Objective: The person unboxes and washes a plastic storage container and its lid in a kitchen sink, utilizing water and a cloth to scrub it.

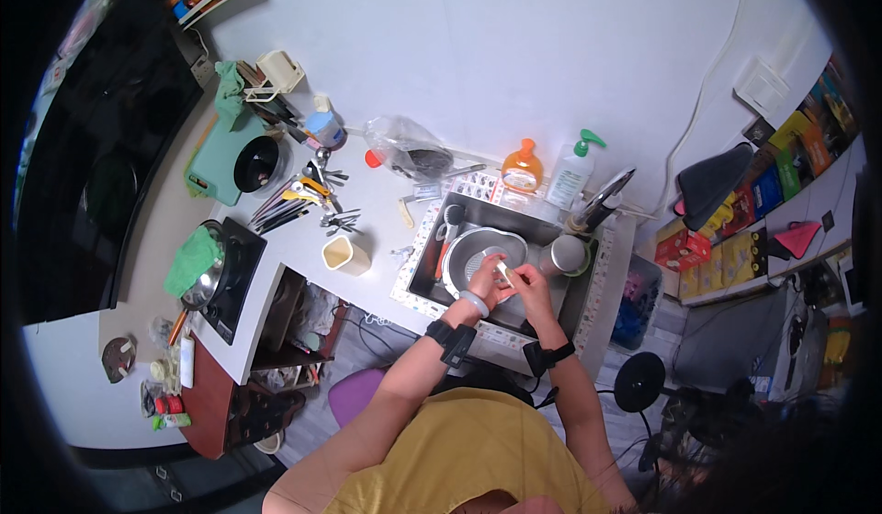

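Both my hands meet over a metal basin (455, 266) that sits in the stainless steel sink (427, 238). My left hand (486, 282) holds a small pale object (506, 271), too small to identify, between its fingers. The fingers of my right hand (530, 289) pinch the same object from the right side. A round perforated metal piece (475, 263) lies in the basin, partly hidden by my left hand. Beside the basin, a brush (451, 219) and an orange-handled tool (441, 259) lie at the sink's left side. A metal cylinder (566, 255) stands to the right of my hands.
An orange soap bottle (522, 169) and a green-topped pump bottle (572, 173) stand behind the sink. To the left are a cream plastic cup (344, 256), metal measuring spoons (341, 220), a black bowl (257, 164) and a pan (212, 281) under a green cloth (191, 259).
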Demonstrator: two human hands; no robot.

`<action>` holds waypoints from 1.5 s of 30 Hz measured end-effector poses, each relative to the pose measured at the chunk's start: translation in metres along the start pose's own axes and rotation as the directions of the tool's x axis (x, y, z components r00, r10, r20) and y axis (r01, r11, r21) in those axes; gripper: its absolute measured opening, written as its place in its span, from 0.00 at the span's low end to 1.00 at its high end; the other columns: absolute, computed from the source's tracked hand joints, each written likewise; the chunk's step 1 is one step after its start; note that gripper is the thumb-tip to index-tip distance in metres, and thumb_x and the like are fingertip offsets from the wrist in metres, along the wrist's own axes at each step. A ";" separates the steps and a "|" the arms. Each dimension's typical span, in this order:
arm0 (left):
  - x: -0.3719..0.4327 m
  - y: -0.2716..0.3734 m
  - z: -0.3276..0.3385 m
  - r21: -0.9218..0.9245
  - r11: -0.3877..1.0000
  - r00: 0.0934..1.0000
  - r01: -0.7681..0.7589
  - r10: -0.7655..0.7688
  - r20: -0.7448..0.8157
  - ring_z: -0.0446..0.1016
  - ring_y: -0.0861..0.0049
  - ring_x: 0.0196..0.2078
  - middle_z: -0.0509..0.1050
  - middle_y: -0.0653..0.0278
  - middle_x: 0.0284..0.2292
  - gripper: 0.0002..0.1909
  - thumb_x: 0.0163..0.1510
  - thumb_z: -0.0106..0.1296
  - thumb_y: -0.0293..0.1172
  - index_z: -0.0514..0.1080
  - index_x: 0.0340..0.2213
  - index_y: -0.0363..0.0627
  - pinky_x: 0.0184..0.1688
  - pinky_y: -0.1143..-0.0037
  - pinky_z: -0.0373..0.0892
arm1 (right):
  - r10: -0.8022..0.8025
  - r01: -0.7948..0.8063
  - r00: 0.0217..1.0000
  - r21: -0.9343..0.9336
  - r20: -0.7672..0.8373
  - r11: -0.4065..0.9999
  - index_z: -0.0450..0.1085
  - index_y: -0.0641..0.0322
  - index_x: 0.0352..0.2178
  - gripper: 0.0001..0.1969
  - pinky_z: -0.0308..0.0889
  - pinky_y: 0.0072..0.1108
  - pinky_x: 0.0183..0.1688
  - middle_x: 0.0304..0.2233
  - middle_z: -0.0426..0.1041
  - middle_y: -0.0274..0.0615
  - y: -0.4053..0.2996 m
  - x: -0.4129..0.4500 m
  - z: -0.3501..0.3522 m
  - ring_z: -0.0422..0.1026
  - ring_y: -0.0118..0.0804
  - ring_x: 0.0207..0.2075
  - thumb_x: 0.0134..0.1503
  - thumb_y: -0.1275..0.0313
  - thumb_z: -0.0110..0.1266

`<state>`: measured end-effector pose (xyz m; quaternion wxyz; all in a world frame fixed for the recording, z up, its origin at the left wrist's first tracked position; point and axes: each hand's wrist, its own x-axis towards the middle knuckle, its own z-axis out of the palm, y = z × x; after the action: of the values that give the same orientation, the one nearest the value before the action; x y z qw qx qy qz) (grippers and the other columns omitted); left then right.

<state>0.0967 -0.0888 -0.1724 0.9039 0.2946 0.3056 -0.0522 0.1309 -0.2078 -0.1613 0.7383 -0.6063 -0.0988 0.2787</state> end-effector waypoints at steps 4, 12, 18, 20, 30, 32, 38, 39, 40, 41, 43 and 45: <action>-0.008 -0.001 -0.001 0.022 0.999 0.999 -0.030 0.031 -0.034 0.69 0.63 0.33 0.64 0.53 0.36 0.14 0.52 0.38 0.39 0.59 0.40 0.52 0.30 0.69 0.71 | -0.103 0.108 0.983 -0.027 0.152 0.994 0.65 0.67 0.32 0.06 0.64 0.15 0.34 0.29 0.68 0.36 0.016 0.006 -0.013 0.68 0.23 0.29 0.52 0.76 0.46; -0.017 -0.006 0.010 0.070 0.996 0.998 -0.056 0.058 -0.023 0.67 0.67 0.35 0.61 0.57 0.37 0.14 0.53 0.37 0.41 0.57 0.40 0.53 0.32 0.70 0.68 | -0.169 0.150 0.977 -0.140 -0.132 0.979 0.60 0.63 0.19 0.10 0.58 0.15 0.21 0.18 0.65 0.33 0.038 0.003 0.004 0.63 0.21 0.21 0.48 0.72 0.52; -0.018 -0.022 0.000 0.055 0.998 0.999 -0.031 0.031 -0.013 0.65 0.68 0.35 0.63 0.61 0.36 0.14 0.53 0.36 0.42 0.58 0.41 0.54 0.32 0.71 0.67 | -0.359 0.239 0.921 -0.507 -0.152 0.828 0.62 0.66 0.17 0.14 0.56 0.25 0.18 0.11 0.62 0.44 0.022 -0.005 0.018 0.63 0.38 0.14 0.49 0.66 0.50; -0.022 -0.022 0.005 0.026 0.999 0.998 -0.026 0.027 -0.061 0.64 0.72 0.36 0.62 0.65 0.36 0.15 0.52 0.39 0.40 0.58 0.42 0.55 0.31 0.72 0.67 | -0.328 0.187 0.910 -0.456 -0.253 0.870 0.65 0.66 0.20 0.13 0.58 0.28 0.20 0.15 0.66 0.48 0.018 -0.005 0.023 0.67 0.45 0.19 0.51 0.65 0.45; -0.017 -0.014 -0.011 0.628 0.546 0.773 -0.554 0.617 0.145 0.61 0.74 0.46 0.61 0.57 0.43 0.33 0.39 0.56 0.25 0.53 0.46 0.36 0.48 0.77 0.59 | -0.053 0.049 0.994 -0.037 -0.096 0.998 0.65 0.67 0.36 0.11 0.60 0.16 0.37 0.34 0.69 0.37 0.008 0.002 0.007 0.66 0.26 0.34 0.54 0.71 0.42; -0.025 -0.008 -0.011 0.659 0.452 0.724 -0.602 0.657 0.211 0.63 0.72 0.45 0.62 0.56 0.43 0.34 0.37 0.57 0.23 0.53 0.47 0.36 0.48 0.77 0.59 | 0.176 -0.199 0.979 0.311 0.099 0.929 0.63 0.70 0.39 0.13 0.60 0.15 0.40 0.35 0.68 0.37 0.000 0.000 0.005 0.66 0.24 0.36 0.53 0.73 0.44; -0.049 0.010 0.000 0.824 0.110 0.626 -0.557 0.707 0.329 0.64 0.66 0.45 0.63 0.54 0.43 0.36 0.35 0.58 0.26 0.55 0.47 0.38 0.47 0.75 0.60 | -0.038 0.039 0.986 -0.001 0.164 0.999 0.61 0.70 0.42 0.15 0.61 0.14 0.40 0.36 0.68 0.37 0.000 0.001 0.017 0.67 0.24 0.36 0.51 0.76 0.45; -0.051 0.011 -0.002 0.822 0.100 0.616 -0.561 0.714 0.333 0.64 0.65 0.45 0.64 0.54 0.43 0.36 0.35 0.59 0.27 0.55 0.47 0.38 0.47 0.75 0.61 | -0.059 0.060 0.987 -0.004 0.148 0.998 0.61 0.70 0.41 0.15 0.61 0.14 0.39 0.36 0.68 0.37 0.000 0.002 0.018 0.67 0.24 0.36 0.51 0.76 0.45; -0.052 0.012 -0.004 0.842 0.094 0.605 -0.530 0.738 0.299 0.66 0.67 0.43 0.66 0.56 0.41 0.35 0.34 0.60 0.29 0.57 0.46 0.38 0.44 0.76 0.62 | -0.057 0.059 0.986 -0.007 0.158 0.998 0.61 0.70 0.41 0.15 0.61 0.14 0.39 0.36 0.68 0.37 0.000 0.004 0.017 0.67 0.24 0.36 0.51 0.76 0.45; -0.050 0.011 -0.009 0.843 0.096 0.601 -0.529 0.744 0.293 0.66 0.67 0.43 0.66 0.56 0.41 0.35 0.34 0.60 0.29 0.57 0.46 0.38 0.44 0.76 0.62 | -0.043 0.039 0.985 0.025 0.165 0.999 0.62 0.70 0.40 0.14 0.61 0.14 0.37 0.35 0.68 0.37 -0.002 0.005 0.017 0.67 0.23 0.35 0.51 0.76 0.45; -0.052 0.014 -0.014 0.804 0.222 0.682 -0.552 0.675 0.282 0.68 0.70 0.40 0.68 0.56 0.38 0.33 0.35 0.61 0.31 0.59 0.44 0.39 0.41 0.77 0.64 | -0.022 0.012 0.984 0.056 0.177 0.998 0.62 0.69 0.39 0.13 0.62 0.14 0.35 0.34 0.68 0.36 -0.004 0.004 0.020 0.67 0.23 0.33 0.51 0.76 0.45; -0.055 0.015 -0.012 0.811 0.225 0.674 -0.540 0.693 0.256 0.71 0.73 0.34 0.70 0.57 0.33 0.28 0.36 0.60 0.33 0.61 0.40 0.39 0.37 0.78 0.66 | 0.024 -0.038 0.984 0.078 0.174 0.996 0.64 0.68 0.35 0.10 0.61 0.13 0.32 0.30 0.69 0.35 -0.006 0.002 0.023 0.66 0.21 0.30 0.51 0.75 0.47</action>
<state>0.0502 -0.0743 -0.1403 0.5583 0.7888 0.1685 0.1940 0.1234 -0.1883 -0.1503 0.7464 -0.5509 -0.1418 0.3454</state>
